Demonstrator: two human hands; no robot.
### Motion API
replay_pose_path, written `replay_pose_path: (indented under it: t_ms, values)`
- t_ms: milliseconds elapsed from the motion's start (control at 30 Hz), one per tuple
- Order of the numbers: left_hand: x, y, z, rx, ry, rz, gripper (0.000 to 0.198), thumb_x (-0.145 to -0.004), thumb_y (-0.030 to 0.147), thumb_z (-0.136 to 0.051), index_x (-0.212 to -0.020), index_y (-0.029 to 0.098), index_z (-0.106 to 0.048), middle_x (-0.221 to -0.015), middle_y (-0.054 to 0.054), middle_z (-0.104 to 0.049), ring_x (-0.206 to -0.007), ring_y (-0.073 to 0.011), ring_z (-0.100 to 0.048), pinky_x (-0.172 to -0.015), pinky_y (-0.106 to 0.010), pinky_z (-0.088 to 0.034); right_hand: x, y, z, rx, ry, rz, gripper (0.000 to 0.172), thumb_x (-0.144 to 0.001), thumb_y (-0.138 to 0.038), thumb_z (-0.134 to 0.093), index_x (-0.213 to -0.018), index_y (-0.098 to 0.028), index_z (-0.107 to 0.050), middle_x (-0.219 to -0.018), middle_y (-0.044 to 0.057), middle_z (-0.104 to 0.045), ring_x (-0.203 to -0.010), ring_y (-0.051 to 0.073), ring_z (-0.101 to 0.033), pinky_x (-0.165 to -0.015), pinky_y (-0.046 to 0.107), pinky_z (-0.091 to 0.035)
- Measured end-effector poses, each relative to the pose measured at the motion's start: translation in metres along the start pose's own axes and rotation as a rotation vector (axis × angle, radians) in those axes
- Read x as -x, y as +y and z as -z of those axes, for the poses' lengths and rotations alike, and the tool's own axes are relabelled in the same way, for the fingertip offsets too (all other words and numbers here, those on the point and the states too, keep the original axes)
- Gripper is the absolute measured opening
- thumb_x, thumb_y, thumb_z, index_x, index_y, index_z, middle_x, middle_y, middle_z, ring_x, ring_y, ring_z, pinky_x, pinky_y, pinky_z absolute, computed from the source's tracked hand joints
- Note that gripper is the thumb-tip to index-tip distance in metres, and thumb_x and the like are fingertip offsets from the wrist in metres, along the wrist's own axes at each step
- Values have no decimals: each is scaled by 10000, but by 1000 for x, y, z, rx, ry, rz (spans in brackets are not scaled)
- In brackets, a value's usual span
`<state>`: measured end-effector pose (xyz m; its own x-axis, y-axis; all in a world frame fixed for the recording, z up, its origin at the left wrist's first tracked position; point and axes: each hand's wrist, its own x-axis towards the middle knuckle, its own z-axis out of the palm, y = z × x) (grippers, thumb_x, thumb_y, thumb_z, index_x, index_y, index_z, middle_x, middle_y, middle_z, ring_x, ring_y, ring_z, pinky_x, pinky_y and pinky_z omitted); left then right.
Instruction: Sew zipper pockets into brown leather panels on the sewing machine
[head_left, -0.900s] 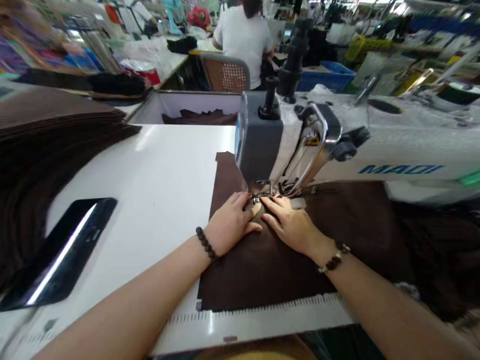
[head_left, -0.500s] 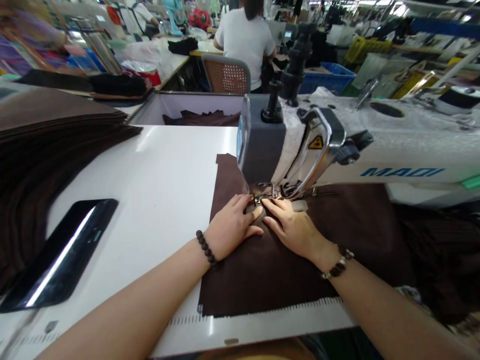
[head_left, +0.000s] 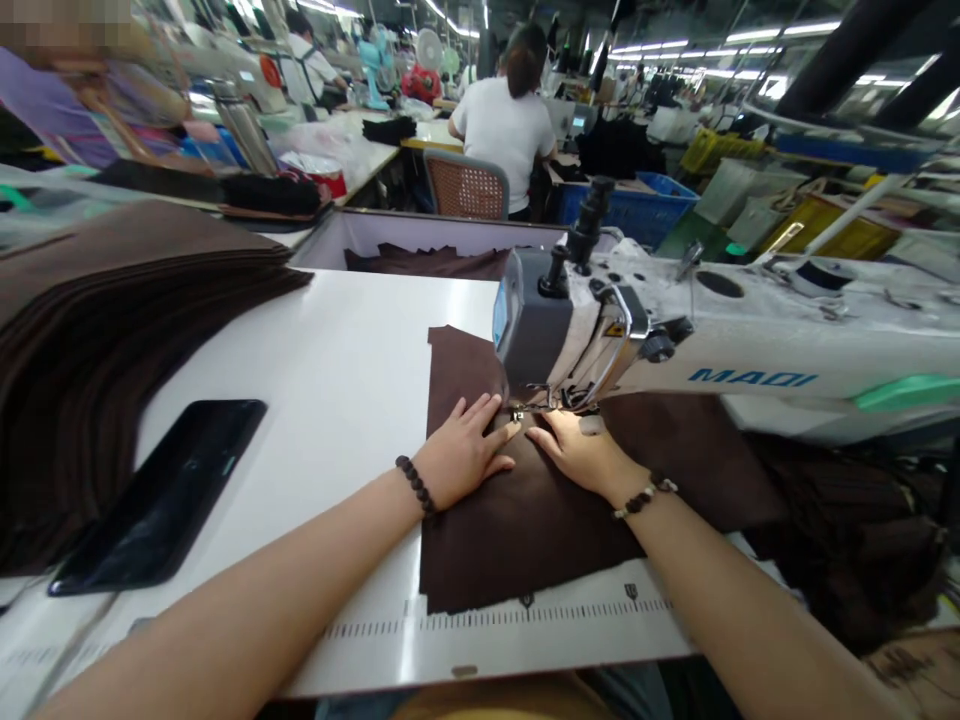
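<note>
A dark brown fabric piece (head_left: 517, 530) lies flat on the white sewing table (head_left: 337, 370), running under the head of a white and grey sewing machine (head_left: 675, 335). My left hand (head_left: 461, 450) rests flat on the fabric just left of the presser foot (head_left: 536, 405), fingers stretched out. My right hand (head_left: 581, 450) lies flat on the fabric just right of the foot, its fingertips pointing toward the needle. Both wrists wear bead bracelets. Neither hand grips anything.
A black phone (head_left: 161, 495) lies at the table's left. A tall stack of brown fabric pieces (head_left: 90, 340) fills the far left. A bin holding brown pieces (head_left: 427, 258) stands behind the table. More dark fabric hangs at the right (head_left: 847, 530). A person in white sits beyond.
The view has lifted and pulled back, showing more of the room. Both hands stay flat on the fabric by the presser foot; the fabric's near edge sits slightly farther from the table edge.
</note>
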<state>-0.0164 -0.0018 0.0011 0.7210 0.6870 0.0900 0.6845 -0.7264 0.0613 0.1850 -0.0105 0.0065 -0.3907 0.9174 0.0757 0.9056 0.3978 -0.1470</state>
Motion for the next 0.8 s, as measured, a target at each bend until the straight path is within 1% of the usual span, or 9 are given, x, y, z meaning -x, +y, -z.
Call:
replay_pose_path:
  t_ms: [67, 100, 167, 233, 300, 400, 567, 667, 800]
  values:
    - [18, -7, 2, -53, -6, 41, 469, -857, 418, -482, -1230, 132, -477, -1312, -201, -412, -1232, -333, -370, -987, -513, -332, 8, 1, 2, 115, 33, -43, 349, -896, -358, -385, -1056, -132, -596, -1091, 117, -608, -1073, 259, -506, -1013, 508, -252]
    - [30, -9, 3, -80, -4, 70, 484, -856, 417, -486, -1225, 103, -475, -1317, -212, -405, -1230, -340, -371, -985, -513, -337, 15, 1, 1, 167, 49, -70, 353, -892, -354, -395, -1091, -128, -580, -1125, 134, -589, -1093, 276, -492, -1006, 543, -236]
    - [52, -12, 6, -118, 3, 118, 510, -854, 420, -489, -1214, 59, -471, -1315, -221, -408, -1223, -339, -381, -984, -510, -345, 31, -1, -2, 217, 67, -105, 380, -890, -334, -395, -1195, -138, -509, -1241, 152, -507, -1138, 293, -460, -972, 593, -244]
    - [69, -12, 7, -129, 12, 143, 537, -851, 432, -488, -1213, 36, -460, -1315, -219, -410, -1225, -325, -385, -987, -497, -352, 45, -3, -8, 222, 83, -111, 406, -896, -333, -365, -1253, -157, -450, -1322, 139, -428, -1181, 295, -421, -948, 619, -258]
    - [77, -11, 8, -121, 13, 160, 567, -849, 450, -484, -1228, 30, -438, -1322, -209, -405, -1230, -305, -384, -993, -480, -355, 53, -4, -13, 221, 108, -118, 415, -905, -348, -328, -1264, -169, -434, -1346, 125, -400, -1210, 292, -392, -944, 640, -244]
    - [77, -11, 9, -110, 2, 195, 608, -845, 478, -476, -1254, 33, -410, -1330, -195, -401, -1229, -285, -391, -1005, -456, -351, 55, -5, -19, 220, 136, -142, 425, -915, -364, -281, -1262, -173, -434, -1345, 126, -399, -1235, 287, -364, -945, 655, -223]
    - [71, -15, 14, -80, 4, 233, 606, -832, 500, -489, -1262, 77, -429, -1306, -157, -448, -1186, -275, -435, -1009, -433, -345, 52, -2, -22, 196, 155, -121, 434, -916, -364, -269, -1275, -173, -422, -1328, 128, -419, -1262, 280, -331, -947, 623, -267]
    - [69, -13, 17, -63, 23, 240, 586, -819, 497, -512, -1238, 91, -462, -1273, -150, -481, -1146, -278, -462, -987, -435, -363, 51, -1, -23, 177, 167, -105, 436, -911, -358, -291, -1279, -163, -418, -1322, 129, -427, -1262, 283, -332, -954, 611, -276]
    - [67, -11, 17, -57, 46, 255, 582, -808, 496, -529, -1205, 73, -490, -1240, -161, -505, -1118, -288, -479, -959, -438, -387, 50, 2, -23, 140, 190, -88, 427, -907, -359, -306, -1255, -154, -444, -1301, 129, -450, -1236, 293, -369, -950, 612, -288]
